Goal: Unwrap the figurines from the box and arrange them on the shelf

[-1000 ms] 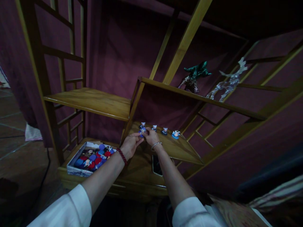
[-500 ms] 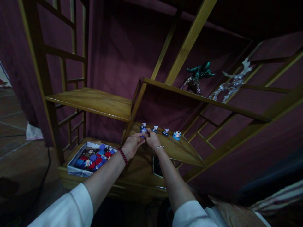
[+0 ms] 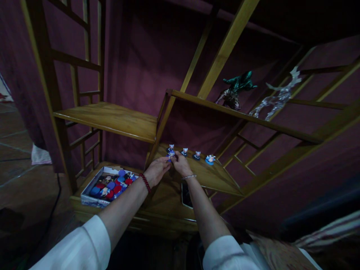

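Between my two hands is a small purple figurine [image 3: 170,154], held at the front edge of the lower right shelf [image 3: 209,176]. My left hand [image 3: 158,170] has its fingers closed on the figurine's lower part from the left. From the right, my right hand [image 3: 181,165] pinches it at its side. Just behind it a dark-based figurine [image 3: 171,147] stands on the shelf. To the right, in a row, stand another figurine [image 3: 184,151], a similar one [image 3: 197,154] and a white figurine on a blue base [image 3: 210,159].
A shallow box [image 3: 95,202] of several red, blue and purple pieces stands at lower left. A phone-like dark object [image 3: 186,195] lies below the shelf. Above are a green statuette [image 3: 239,88], a clear deer figure [image 3: 277,98] and a left shelf [image 3: 112,118].
The view has shifted slightly. Both hands stay at nearly the same spot, with the purple figurine still between them. The standing figurines have not moved.
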### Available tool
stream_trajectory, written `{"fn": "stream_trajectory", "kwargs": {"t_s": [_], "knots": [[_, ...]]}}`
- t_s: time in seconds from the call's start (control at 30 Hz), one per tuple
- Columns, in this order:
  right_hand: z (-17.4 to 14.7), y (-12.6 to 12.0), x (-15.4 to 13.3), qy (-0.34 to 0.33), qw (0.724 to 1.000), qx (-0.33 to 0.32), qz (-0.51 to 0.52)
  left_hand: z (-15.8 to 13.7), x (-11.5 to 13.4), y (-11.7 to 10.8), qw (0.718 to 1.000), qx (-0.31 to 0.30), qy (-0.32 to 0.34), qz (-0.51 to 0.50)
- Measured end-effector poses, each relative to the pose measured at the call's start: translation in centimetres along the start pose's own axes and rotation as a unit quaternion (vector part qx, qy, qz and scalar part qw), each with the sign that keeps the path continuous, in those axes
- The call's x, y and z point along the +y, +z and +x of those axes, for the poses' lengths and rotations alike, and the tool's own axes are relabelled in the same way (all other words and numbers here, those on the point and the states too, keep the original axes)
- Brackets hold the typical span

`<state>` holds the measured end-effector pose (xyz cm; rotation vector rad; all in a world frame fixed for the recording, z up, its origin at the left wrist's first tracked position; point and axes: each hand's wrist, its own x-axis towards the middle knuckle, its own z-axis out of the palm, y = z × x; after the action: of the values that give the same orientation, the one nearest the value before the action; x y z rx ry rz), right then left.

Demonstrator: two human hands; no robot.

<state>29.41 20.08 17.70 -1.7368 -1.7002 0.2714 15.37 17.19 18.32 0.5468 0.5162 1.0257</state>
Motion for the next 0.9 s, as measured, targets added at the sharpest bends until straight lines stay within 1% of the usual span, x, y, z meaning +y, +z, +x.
{"fn": "stream_trajectory", "kwargs": {"t_s": [0.07, 0.2, 0.27, 0.43, 0.6, 0.9], "knots": [[0.2, 0.3, 0.4, 0.0, 1.0, 0.003, 0.021, 0.1, -0.1, 0.0, 1.0, 0.011, -0.001, -0.003], [1.0, 0.9, 1.7, 0.044, 0.994, 0.032, 0.098, 0.1, -0.2, 0.0, 1.0, 0.025, 0.001, -0.012], [1.3, 1.1, 2.4, 0.054, 0.992, 0.046, 0.104, 0.1, -0.2, 0.0, 0.999, 0.029, -0.001, -0.013], [1.8, 1.2, 3.3, 0.056, 0.993, 0.044, 0.092, 0.1, -0.1, 0.0, 0.999, 0.035, -0.006, -0.011], [1.8, 1.0, 3.3, 0.083, 0.992, 0.081, 0.044, 0.3, -0.2, -0.2, 0.999, 0.037, 0.003, -0.016], [1.9, 1.0, 2.7, 0.055, 0.995, 0.08, -0.012, 0.2, -0.3, 0.0, 0.999, 0.051, -0.002, -0.008]]}}
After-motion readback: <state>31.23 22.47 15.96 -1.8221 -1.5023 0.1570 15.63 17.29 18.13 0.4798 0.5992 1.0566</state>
